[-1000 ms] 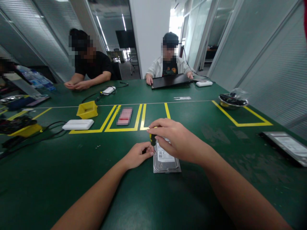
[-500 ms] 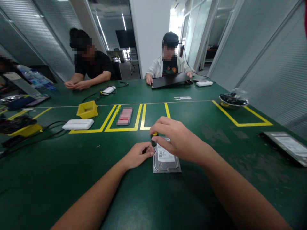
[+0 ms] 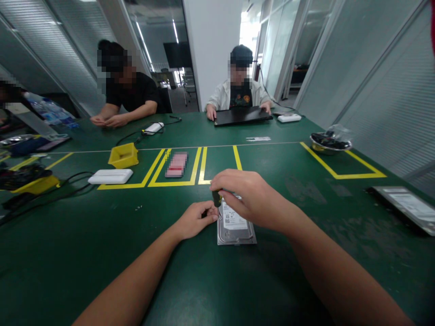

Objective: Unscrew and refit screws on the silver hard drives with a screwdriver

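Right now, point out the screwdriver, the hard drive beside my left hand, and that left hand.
Screwdriver (image 3: 216, 199): head view, on the dark handle.
Hard drive (image 3: 234, 222): head view, on the white label.
Left hand (image 3: 193, 220): head view, on its back.

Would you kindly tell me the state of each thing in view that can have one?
Screwdriver: roughly upright, tip hidden.
Right hand: closed on the screwdriver handle.
Hard drive: flat, label up.
Left hand: at the drive's left edge, grip unclear.
Second drive, far right: lying label up.
Farther yellow bin: upright, open-topped.
Metal bowl: filled with dark items.
Dark panel: in a co-worker's hands.
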The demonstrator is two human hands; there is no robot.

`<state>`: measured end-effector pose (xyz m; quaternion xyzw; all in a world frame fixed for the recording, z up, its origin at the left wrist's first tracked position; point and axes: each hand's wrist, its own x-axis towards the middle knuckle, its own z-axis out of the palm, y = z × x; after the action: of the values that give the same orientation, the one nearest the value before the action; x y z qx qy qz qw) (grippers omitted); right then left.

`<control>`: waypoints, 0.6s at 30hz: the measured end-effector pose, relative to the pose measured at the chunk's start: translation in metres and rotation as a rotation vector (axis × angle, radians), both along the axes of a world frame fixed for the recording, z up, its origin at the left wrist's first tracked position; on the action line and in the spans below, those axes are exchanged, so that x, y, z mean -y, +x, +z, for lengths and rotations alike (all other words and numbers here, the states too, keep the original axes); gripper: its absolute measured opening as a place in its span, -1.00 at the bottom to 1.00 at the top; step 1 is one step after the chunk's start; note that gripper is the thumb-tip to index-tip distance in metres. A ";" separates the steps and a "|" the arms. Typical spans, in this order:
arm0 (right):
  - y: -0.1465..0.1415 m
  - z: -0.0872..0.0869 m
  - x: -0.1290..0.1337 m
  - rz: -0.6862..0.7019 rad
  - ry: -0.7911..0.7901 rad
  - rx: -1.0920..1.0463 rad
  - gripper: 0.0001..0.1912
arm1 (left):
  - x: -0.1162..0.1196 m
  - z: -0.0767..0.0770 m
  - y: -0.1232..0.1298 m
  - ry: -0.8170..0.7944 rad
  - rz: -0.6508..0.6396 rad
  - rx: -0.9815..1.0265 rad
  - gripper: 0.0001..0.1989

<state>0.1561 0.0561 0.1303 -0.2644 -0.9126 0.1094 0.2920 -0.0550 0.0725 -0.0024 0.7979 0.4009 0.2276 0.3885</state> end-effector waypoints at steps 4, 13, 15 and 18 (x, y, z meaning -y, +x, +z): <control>0.000 0.003 0.001 -0.015 -0.012 0.030 -0.81 | 0.000 -0.001 0.000 0.001 0.004 -0.007 -0.82; 0.000 0.004 0.004 -0.079 -0.033 0.062 -0.83 | 0.000 -0.003 0.000 0.000 0.005 0.014 -0.81; 0.000 0.003 0.004 -0.079 -0.024 0.060 -0.82 | 0.000 -0.002 0.000 -0.005 -0.001 0.017 -0.81; 0.000 0.002 0.003 -0.050 -0.011 0.040 -0.79 | 0.000 -0.001 0.000 -0.008 -0.006 0.025 -0.82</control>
<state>0.1558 0.0533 0.1324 -0.2909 -0.9108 0.1020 0.2748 -0.0546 0.0723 -0.0032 0.7946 0.3946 0.2348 0.3973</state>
